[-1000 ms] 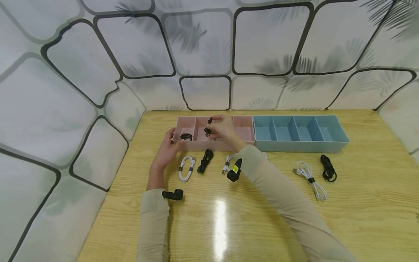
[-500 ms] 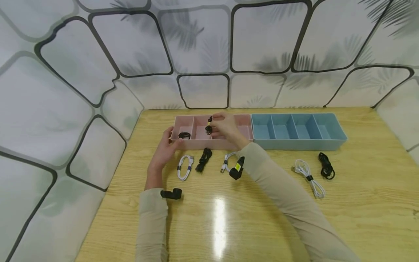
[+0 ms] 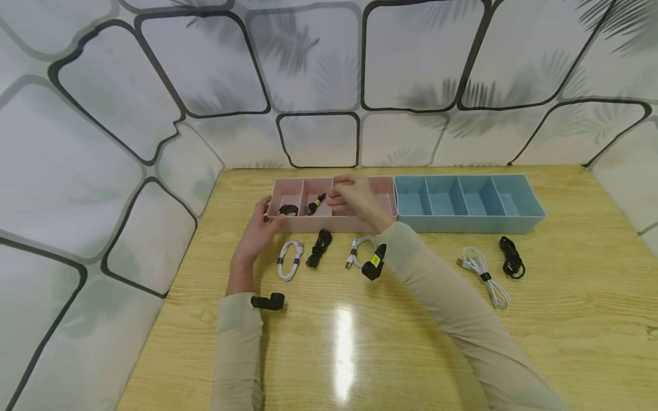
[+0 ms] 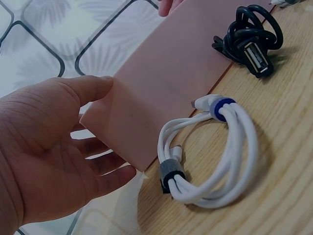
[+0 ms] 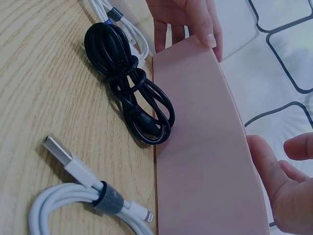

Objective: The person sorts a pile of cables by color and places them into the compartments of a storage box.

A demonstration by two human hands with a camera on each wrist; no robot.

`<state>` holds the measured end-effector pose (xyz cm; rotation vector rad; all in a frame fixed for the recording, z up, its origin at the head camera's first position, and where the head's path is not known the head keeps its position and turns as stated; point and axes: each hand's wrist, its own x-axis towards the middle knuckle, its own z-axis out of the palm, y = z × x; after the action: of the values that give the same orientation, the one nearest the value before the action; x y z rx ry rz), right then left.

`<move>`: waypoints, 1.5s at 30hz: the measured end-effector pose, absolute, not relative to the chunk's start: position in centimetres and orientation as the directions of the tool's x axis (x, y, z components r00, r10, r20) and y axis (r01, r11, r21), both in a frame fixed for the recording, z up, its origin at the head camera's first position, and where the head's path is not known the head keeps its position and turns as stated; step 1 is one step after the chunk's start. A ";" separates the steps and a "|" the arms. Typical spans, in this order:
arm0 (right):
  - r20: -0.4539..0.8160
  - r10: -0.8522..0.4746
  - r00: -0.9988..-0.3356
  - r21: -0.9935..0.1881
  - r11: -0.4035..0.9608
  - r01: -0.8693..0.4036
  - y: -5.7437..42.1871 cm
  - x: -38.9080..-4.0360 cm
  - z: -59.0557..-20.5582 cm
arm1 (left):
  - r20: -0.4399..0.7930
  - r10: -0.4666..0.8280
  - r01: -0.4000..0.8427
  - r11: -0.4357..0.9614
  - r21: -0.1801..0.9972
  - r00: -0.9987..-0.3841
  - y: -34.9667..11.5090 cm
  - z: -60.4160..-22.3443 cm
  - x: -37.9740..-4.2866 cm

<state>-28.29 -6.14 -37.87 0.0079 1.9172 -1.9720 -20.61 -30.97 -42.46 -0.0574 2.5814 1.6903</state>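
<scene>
My left hand (image 3: 255, 234) holds the left end of a pink divided box (image 3: 334, 224); its thumb lies at the front corner and its fingers go around the end wall. Above the box's middle is my right hand (image 3: 357, 200), holding nothing, fingers loosely bent and apart. A bundled black cable (image 3: 315, 204) with a yellow band lies in the second compartment from the left, just left of that hand. Another coiled black cable (image 3: 289, 210) sits in the leftmost compartment. In the right wrist view the right fingers (image 5: 264, 161) show behind the box's front rim.
A blue divided box (image 3: 470, 224) adjoins the pink one on the right. In front lie a white cable (image 3: 290, 261), a black cable (image 3: 319, 249) and another white cable (image 3: 354, 254). Farther right are a white cable (image 3: 485, 277) and a black cable (image 3: 512, 258).
The black cable with the yellow band has left my right fingers and dropped into the second compartment. My left hand keeps its hold on the pink box. The head view has shifted slightly.
</scene>
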 end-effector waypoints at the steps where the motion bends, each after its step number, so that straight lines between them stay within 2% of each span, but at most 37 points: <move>1: -0.267 -0.274 -0.924 -0.961 0.004 0.277 -6.1 -28.3 -37.9 | -0.064 -0.001 -0.059 0.405 0.912 -0.998 -30.9 -42.5 -20.6; 11: -0.275 -0.293 -0.916 -0.954 -0.032 0.297 -5.1 -27.9 -37.7 | -0.060 -0.011 -0.059 0.417 0.907 -0.998 -31.1 -42.5 -20.3; 19: -0.262 -0.250 -0.932 -0.961 -0.021 0.276 -1.8 -27.6 -35.7 | -0.067 0.007 -0.057 0.452 0.890 -0.998 -31.2 -42.0 -20.8; 29: -0.196 -0.209 -0.958 -0.978 -0.025 0.206 5.5 -27.5 -33.2 | -0.111 0.009 -0.096 0.443 0.891 -0.994 -31.1 -42.0 -20.5; 38: -0.175 -0.142 -0.974 -0.969 -0.148 0.196 13.0 -26.4 -32.6 | -0.093 0.024 -0.073 0.436 0.897 -0.995 -30.8 -42.0 -20.7; 45: -0.142 -0.133 -0.981 -0.960 -0.222 0.169 18.1 -24.0 -33.3 | -0.105 0.016 -0.086 0.456 0.886 -0.994 -31.1 -42.0 -20.4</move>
<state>-23.96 18.12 -33.33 0.0437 1.8247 -2.3154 -20.44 -31.08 -42.00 -0.0621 2.5955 1.5879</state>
